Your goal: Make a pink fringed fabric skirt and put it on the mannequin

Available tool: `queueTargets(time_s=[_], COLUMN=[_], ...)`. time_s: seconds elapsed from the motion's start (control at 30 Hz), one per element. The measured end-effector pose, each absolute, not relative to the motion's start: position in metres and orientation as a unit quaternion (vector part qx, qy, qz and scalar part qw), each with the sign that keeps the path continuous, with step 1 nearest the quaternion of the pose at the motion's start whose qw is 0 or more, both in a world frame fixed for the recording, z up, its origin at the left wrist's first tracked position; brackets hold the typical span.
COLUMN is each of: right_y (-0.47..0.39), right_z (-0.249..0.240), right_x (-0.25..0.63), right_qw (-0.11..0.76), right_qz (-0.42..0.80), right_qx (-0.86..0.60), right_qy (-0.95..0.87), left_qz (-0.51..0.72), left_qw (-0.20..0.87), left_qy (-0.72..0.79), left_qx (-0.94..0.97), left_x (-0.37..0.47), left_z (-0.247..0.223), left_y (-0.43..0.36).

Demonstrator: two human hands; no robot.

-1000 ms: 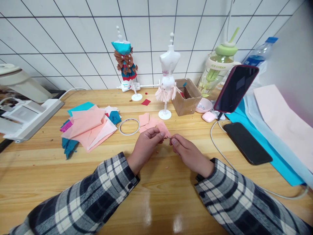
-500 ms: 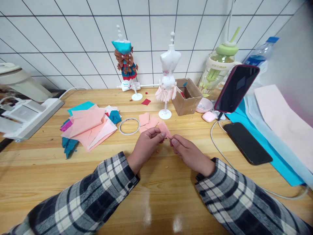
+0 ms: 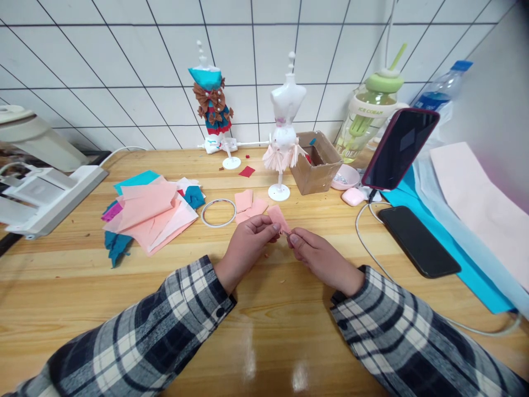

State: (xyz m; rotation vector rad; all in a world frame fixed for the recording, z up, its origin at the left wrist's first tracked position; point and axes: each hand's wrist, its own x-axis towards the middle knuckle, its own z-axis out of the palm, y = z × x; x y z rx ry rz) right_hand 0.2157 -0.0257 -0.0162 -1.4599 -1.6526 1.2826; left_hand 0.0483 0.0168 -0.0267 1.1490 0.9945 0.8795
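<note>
A small pink paper strip (image 3: 278, 216) is pinched between the thumb and fingers of my left hand (image 3: 251, 242). My right hand (image 3: 316, 255) is closed at the strip's lower right end, its thumb and forefinger pressed together there. Other pink paper pieces (image 3: 244, 200) lie on the wood just beyond my left fingers, beside a white ring (image 3: 219, 213). Behind my hands stands a white mini mannequin (image 3: 286, 105) with a pale pink ruffle round its hips. To its left is a second mannequin (image 3: 211, 105) dressed in blue, brown and red.
Stacked coloured paper (image 3: 151, 212) lies at the left, near a white device (image 3: 58, 198). A cardboard box (image 3: 316, 171), pink dish (image 3: 346, 177), green-lidded bottle (image 3: 363, 116) and propped phone (image 3: 400, 149) stand at the back right. A black phone (image 3: 419, 241), cable and paper sheets (image 3: 483, 193) lie at the right.
Hardly anything differs. The fingertips of both hands have shifted very slightly at the lower end of the pink strip.
</note>
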Motion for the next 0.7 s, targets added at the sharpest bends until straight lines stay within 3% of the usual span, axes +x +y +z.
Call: queueTargets(time_s=[0.7], right_y=[-0.0295], right_z=[-0.0169], right_x=[0.2139], right_qw=[0.267], right_qz=[0.451], right_qx=[-0.558], right_qy=[-0.643], left_qz=[0.452], left_qw=[0.685], left_qy=[0.402], left_qx=[0.407], left_x=[0.0507], left_z=[-0.0231], left_y=[0.0198])
